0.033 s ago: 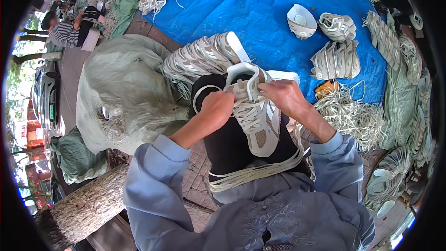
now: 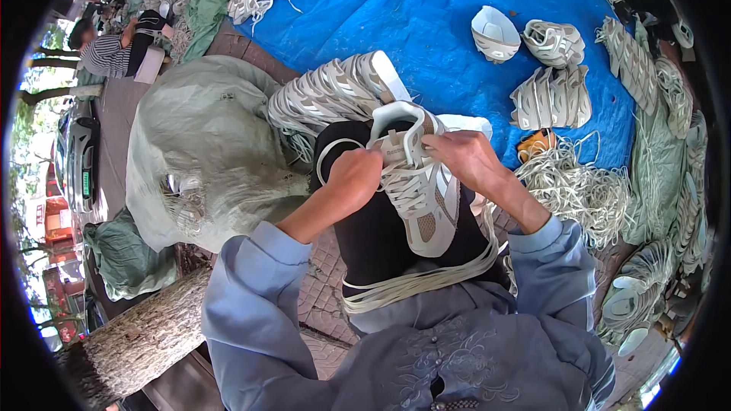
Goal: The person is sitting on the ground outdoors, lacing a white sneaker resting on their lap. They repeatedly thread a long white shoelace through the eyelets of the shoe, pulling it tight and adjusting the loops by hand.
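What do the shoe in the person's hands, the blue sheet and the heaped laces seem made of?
Shoe: matte tan toe mesh, its texture visible, with smooth pale overlays, perhaps synthetic leather. Blue sheet: probably plastic tarpaulin, judging by creases and slight sheen. Heaped laces: likely woven textile, limp and tangled, dull finish; fibre unclear.

Sneaker upper (image 2: 435, 217): off-white with tan mesh panels at the forefoot. Lies over the black-clad lap (image 2: 369, 247), toe toward the bottom of the view, collar open. Off-white shoelace (image 2: 406, 186) crosses the throat in rows below the beige tongue (image 2: 394, 148).
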The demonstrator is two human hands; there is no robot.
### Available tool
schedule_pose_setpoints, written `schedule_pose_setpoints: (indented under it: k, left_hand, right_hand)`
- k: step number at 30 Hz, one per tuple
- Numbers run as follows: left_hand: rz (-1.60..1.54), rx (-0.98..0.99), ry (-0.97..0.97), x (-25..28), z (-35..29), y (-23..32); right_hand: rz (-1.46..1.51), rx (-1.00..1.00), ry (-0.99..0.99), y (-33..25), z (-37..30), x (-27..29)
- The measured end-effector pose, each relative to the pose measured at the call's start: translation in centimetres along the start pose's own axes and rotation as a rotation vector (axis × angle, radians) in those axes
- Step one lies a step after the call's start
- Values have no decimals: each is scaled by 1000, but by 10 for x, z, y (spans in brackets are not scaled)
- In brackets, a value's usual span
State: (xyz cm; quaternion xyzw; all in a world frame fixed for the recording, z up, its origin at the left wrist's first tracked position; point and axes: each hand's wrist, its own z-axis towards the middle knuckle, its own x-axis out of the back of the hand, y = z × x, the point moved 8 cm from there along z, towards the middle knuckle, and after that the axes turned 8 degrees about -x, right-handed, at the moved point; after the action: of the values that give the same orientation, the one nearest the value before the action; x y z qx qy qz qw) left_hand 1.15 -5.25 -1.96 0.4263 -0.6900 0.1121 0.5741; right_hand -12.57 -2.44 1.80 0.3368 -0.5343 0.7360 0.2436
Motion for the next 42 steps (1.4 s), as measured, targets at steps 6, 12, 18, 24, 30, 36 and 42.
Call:
schedule_pose_setpoints:
  k: [6, 12, 18, 24, 30, 36, 42]
  left_hand:
    - [-713, 319, 18, -6, -6, -18]
    - [296, -29, -51, 8, 0, 26]
    - [399, -144, -288, 10, 15, 36]
    - [401, -368, -44, 9, 9, 41]
    - [5, -318, 443, 52, 6, 43]
    - [-119, -128, 481, 34, 18, 34]
    - [-369, 29, 326, 16, 35, 21]
  right_hand:
    - [175, -124, -62, 13, -6, -11]
    - [209, 59, 30, 7, -3, -7]
    - [397, -303, -110, 27, -3, -18]
    - [467, -238, -12, 32, -3, -16]
    - [457, -255, 39, 38, -4, -16]
    - [41, 5, 96, 14, 3, -9]
    - [-268, 104, 48, -2, 8, -20]
